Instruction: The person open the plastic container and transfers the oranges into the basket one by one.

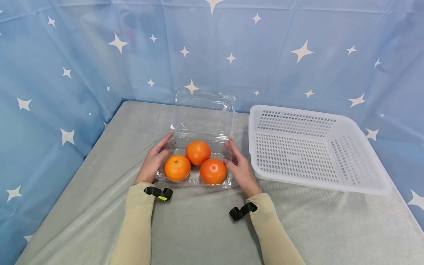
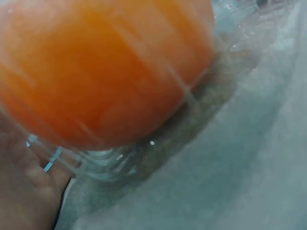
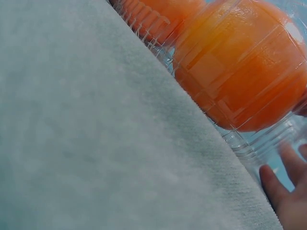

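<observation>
An open clear plastic clamshell box [image 1: 194, 179] sits on the cloth-covered table, its lid [image 1: 203, 114] raised at the back. Inside are three oranges: one at the back [image 1: 198, 152], one at front left [image 1: 177, 167] and one at front right [image 1: 213, 171]. My left hand [image 1: 151, 162] holds the box's left side, and my right hand [image 1: 244, 171] holds its right side, thumbs near the rim. Through the plastic, the left wrist view shows an orange [image 2: 105, 72] up close. Fingers [image 3: 274, 184] lie against the box in the right wrist view.
A white perforated plastic basket [image 1: 367, 180] stands to the right of the box, with nothing in it. Grey cloth [image 1: 195, 228] covers the table, and a blue star-patterned curtain [image 1: 271, 44] hangs behind and at both sides.
</observation>
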Demonstrator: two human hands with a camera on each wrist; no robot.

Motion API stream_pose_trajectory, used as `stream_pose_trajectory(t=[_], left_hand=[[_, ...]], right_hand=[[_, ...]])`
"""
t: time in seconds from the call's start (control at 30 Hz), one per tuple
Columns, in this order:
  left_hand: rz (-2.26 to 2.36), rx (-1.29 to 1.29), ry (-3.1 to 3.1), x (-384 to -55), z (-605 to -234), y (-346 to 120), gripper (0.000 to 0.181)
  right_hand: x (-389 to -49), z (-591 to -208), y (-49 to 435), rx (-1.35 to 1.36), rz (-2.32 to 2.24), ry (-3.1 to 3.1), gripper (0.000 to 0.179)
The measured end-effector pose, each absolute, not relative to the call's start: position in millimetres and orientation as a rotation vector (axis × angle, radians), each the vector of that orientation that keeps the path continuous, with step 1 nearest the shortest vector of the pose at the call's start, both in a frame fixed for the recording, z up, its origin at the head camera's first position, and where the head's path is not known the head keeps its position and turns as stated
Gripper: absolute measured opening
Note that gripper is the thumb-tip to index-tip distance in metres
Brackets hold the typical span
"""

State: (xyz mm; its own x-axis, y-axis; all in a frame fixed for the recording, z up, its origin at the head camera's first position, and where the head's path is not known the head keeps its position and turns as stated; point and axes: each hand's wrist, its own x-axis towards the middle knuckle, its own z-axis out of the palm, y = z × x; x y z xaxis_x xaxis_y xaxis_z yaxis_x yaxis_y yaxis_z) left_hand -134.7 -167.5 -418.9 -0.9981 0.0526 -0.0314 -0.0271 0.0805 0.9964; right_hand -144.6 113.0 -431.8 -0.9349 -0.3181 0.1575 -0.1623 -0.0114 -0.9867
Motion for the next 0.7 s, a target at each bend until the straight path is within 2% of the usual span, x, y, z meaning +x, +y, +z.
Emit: stream_pose_trajectory(t=[0.7], left_hand=[[2.103,-0.002,2.247,-135.1,-419.3,-167.5,0.053]], right_hand=[[-144.7,-431.0,112.9,-0.514,-2.113,2.096,0.067]])
